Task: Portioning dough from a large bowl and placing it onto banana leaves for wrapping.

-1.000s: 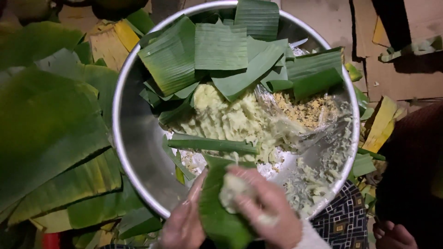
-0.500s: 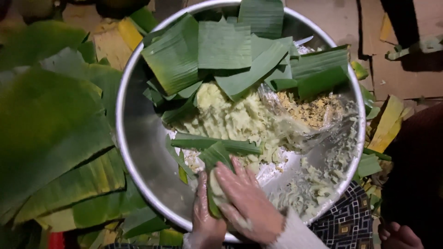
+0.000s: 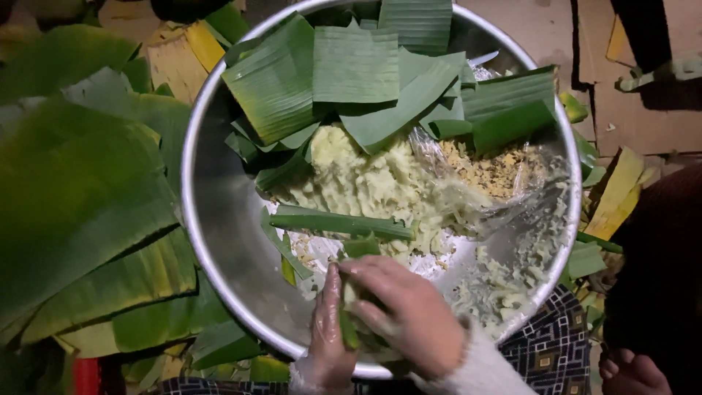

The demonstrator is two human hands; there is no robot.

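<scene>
- Folded strip of green banana leaf with pale filling (image 3: pixel 349 314) — clamped between both hands at the near rim of the large round silver metal basin (image 3: pixel 219 219), just inside the rim.
- Long axis of the strip: running roughly away from the body toward the basin's centre, with the free tip (image 3: pixel 362 246) pointing at the mound of pale yellow mashed filling (image 3: pixel 365 186).
- Left hand (image 3: pixel 327 340), in a thin clear glove: curled against the strip's left edge, fingers (image 3: pixel 330 289) pressed along it, gripping.
- Right hand (image 3: pixel 398 311), bare, with a white knitted cuff at the wrist: closed over the top and right side of the strip, palm down, covering most of the parcel. Contents beneath not visible.
- Filling mound: directly ahead of both hands, near but not touching. Right hand marginally nearer — on the side of the crumpled clear plastic sheet (image 3: pixel 504 212).
- Long narrow green leaf strip (image 3: pixel 340 222): lying crosswise between hands and mound, at about a right angle to the held strip.
- Cut rectangular green leaf pieces (image 3: pixel 355 66): stacked at the far rim, well apart from the hands.
- Whole broad green leaves (image 3: pixel 73 197): outside the basin, to the left.
</scene>
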